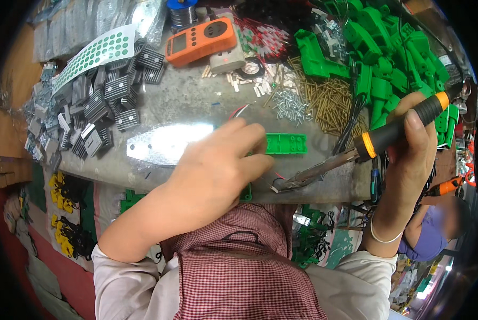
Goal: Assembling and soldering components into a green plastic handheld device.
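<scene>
My right hand [412, 136] grips a soldering iron [391, 128] by its black handle with orange rings. The iron slants down to the left, and its tip is close to the table's near edge, beside a short red wire [279, 176]. My left hand [223, 160] is bent over a green plastic housing [286, 143], fingers pinched together; whatever they hold is hidden. Part of the housing is covered by this hand, and a green edge [246, 193] shows below it. Left of the hand lies a shiny metal plate [164, 145] with small holes.
Finned heat sinks [103, 96] and a green-dotted sticker sheet [97, 56] lie at left. Behind are an orange multimeter [201, 41] and a solder spool [183, 13]. Small screws [292, 105], long brass-coloured screws [329, 101] and green housings [383, 58] are heaped at right. A person [428, 229] sits at right.
</scene>
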`<state>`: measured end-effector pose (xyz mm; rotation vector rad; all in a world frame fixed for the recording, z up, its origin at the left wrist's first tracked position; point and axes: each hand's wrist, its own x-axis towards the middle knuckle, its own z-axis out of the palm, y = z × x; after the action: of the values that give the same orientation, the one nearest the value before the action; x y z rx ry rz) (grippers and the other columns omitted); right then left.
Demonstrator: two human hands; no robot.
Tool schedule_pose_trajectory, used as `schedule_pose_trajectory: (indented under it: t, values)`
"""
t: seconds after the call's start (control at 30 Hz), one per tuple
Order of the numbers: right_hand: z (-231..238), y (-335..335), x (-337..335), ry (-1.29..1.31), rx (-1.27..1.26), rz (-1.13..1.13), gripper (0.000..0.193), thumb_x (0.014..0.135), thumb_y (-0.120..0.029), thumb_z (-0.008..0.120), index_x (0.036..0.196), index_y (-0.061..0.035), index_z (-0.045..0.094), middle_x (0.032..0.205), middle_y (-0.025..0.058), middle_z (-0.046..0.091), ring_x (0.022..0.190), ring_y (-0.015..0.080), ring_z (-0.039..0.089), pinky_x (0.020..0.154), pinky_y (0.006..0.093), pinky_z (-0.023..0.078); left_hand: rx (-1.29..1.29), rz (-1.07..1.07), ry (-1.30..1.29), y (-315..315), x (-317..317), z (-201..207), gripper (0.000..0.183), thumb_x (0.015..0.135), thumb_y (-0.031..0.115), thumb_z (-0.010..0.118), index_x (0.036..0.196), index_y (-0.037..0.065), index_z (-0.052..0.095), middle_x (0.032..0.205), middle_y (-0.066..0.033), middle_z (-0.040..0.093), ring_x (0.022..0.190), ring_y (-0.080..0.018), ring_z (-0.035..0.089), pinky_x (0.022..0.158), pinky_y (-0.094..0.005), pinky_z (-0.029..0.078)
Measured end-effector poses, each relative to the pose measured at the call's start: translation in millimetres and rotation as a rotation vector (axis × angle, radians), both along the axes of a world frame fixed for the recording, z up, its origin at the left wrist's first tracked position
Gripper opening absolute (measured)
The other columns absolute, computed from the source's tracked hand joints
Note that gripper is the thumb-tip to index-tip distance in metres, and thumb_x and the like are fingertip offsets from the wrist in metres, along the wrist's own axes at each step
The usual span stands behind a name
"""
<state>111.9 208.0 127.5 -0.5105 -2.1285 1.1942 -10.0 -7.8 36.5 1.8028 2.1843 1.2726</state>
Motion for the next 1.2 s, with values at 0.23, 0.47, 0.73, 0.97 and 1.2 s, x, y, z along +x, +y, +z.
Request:
schedule_pose_trajectory:
  t: [0.23,0.47,0.73,0.97,1.2]
  values:
    - [3.9,5.9,8.5,-0.041,0.003,-0.068,0.039,0.089,-0.043,0.057,0.096,-0.0047,0.053,0.07,-0.001,0.048,0.051,0.0029,0.032,0.046,0.0194,0.023,0.016,0.163,0.035,-16.1,-6.9,11.8,0.032,0.064,-0.009,0.071,0.093,0.005,0.073,0.075,-0.0074,0.059,0.069,-0.0251,0.057,0.06,-0.035,0.045]
    - [-7.3,3.8,2.7,0.042,-0.246,0.057,0.035,0.092,-0.034,0.059,0.1,-0.0001,0.057,0.068,0.0002,0.049,0.047,0.003,0.038,0.043,0.0179,0.027,0.044,0.188,-0.015,-16.7,-6.0,4.3,0.031,0.065,-0.006,0.076,0.093,0.005,0.072,0.073,-0.0066,0.066,0.065,-0.0236,0.057,0.061,-0.0344,0.046]
    - [-34.0,0.4,-4.8,0.026,-0.313,0.077,0.031,0.096,-0.033,0.058,0.101,-0.0018,0.058,0.064,-0.0019,0.046,0.049,0.0034,0.041,0.045,0.0203,0.027,0.105,0.125,-0.068,-7.1,-5.7,-8.1,0.032,0.065,-0.006,0.075,0.095,0.005,0.071,0.075,-0.0066,0.067,0.067,-0.0246,0.059,0.063,-0.0359,0.047]
    - [-36.2,2.1,-5.6,0.002,-0.31,0.078,0.03,0.095,-0.032,0.058,0.1,-0.0021,0.058,0.064,-0.0016,0.047,0.05,0.0041,0.041,0.046,0.0206,0.027,0.082,0.116,-0.069,-7.1,-3.2,-7.7,0.032,0.064,-0.006,0.075,0.094,0.006,0.071,0.071,-0.0078,0.064,0.067,-0.0268,0.058,0.063,-0.0362,0.047]
    - [-35.2,-0.6,-8.7,0.005,-0.314,0.054,0.031,0.095,-0.033,0.058,0.099,-0.0022,0.058,0.063,-0.002,0.045,0.05,0.0039,0.04,0.046,0.0203,0.026,0.04,0.108,-0.059,-7.1,-1.6,-3.2,0.033,0.063,-0.005,0.076,0.094,0.006,0.071,0.071,-0.0077,0.063,0.067,-0.0267,0.058,0.062,-0.0361,0.047]
